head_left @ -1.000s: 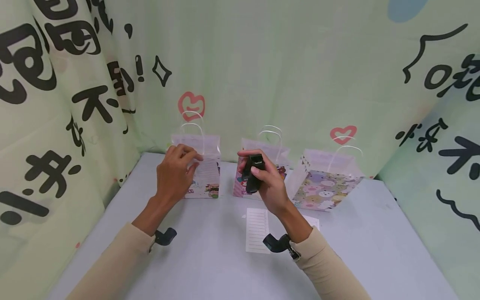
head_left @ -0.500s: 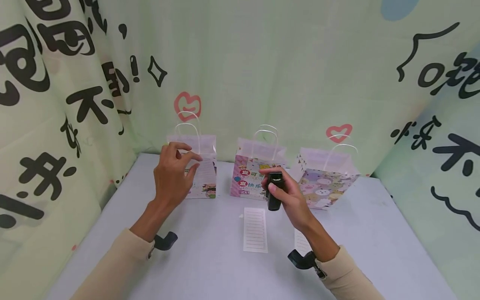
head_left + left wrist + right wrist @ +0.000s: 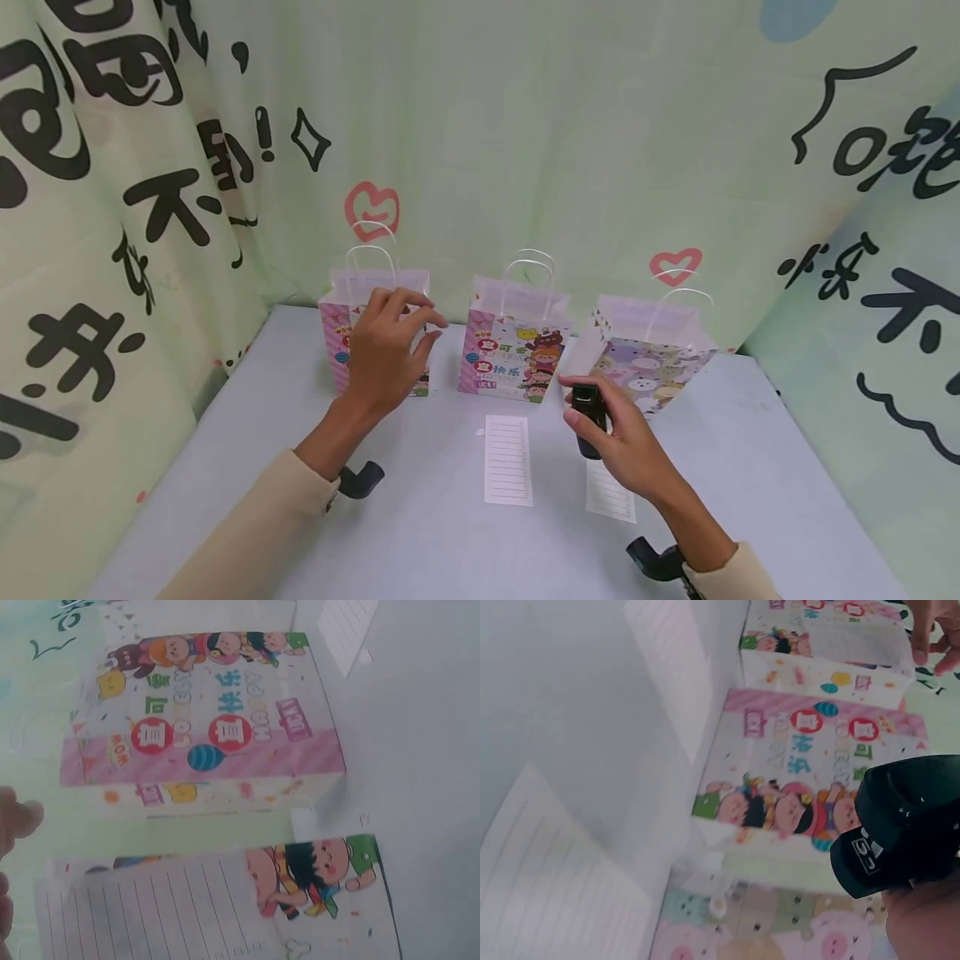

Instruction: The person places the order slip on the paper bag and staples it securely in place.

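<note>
My right hand [image 3: 626,442] grips a small black stapler [image 3: 588,421], above the table before the right-hand bag. The left hand [image 3: 390,346] hovers in front of the left gift bag [image 3: 337,333], fingers bent loosely and holding nothing. In the left wrist view, a lined paper slip [image 3: 150,915] lies flat against the front of that left bag; the left fingers [image 3: 19,817] are apart from it. In the head view the hand covers the slip. The middle gift bag [image 3: 510,358], pink and white with cartoon figures, stands upright beside it.
A third gift bag [image 3: 648,371] with animal faces stands at the right, turned at an angle. Two lined paper slips lie on the white table [image 3: 420,517]: one slip [image 3: 507,461] in the middle and another slip [image 3: 609,492] partly under the right hand. A printed curtain [image 3: 480,125] surrounds the table.
My right hand has moved right and toward me with the stapler, away from the middle bag. The left hand has come off the left bag's slip and shifted right.
</note>
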A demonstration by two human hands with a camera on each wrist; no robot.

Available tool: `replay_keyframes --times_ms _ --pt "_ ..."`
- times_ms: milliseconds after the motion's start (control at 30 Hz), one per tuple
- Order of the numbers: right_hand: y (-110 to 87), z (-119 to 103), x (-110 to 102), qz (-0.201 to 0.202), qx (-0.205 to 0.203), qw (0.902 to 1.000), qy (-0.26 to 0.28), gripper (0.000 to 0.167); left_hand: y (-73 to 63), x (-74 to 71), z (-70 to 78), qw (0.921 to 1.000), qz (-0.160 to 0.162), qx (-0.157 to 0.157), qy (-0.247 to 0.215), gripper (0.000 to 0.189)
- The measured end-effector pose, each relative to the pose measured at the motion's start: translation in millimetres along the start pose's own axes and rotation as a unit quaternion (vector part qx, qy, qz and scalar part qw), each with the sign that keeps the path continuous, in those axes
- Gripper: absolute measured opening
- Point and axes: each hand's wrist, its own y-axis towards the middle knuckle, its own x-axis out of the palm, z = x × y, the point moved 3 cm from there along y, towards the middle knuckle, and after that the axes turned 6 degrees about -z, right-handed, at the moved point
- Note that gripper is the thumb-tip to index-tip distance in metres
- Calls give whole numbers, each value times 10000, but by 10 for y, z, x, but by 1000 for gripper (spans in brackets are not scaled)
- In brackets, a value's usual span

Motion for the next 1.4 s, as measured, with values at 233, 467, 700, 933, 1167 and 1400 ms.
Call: replay_keyframes --times_ms 233,467,700,933,1167,1400 --pt "-220 203 -120 173 303 9943 -1011 52 94 174 134 9996 -225 161 -91 20" --pt "-422 369 -226 318 612 9840 -1643 70 167 319 222 9982 -495 261 -235 18" --pt "-554 503 -319 414 944 9707 -2172 82 214 440 264 9968 -712 225 -278 19" --pt "-711 674 -396 296 1289 9557 -2630 89 239 511 274 9961 -800 193 -318 19" --pt "-805 874 -466 194 1484 9509 -2709 89 280 537 287 9954 -869 204 -346 15" --pt "-855 1026 -531 172 1547 9448 -2881 87 308 563 309 9954 -887 164 -319 12"
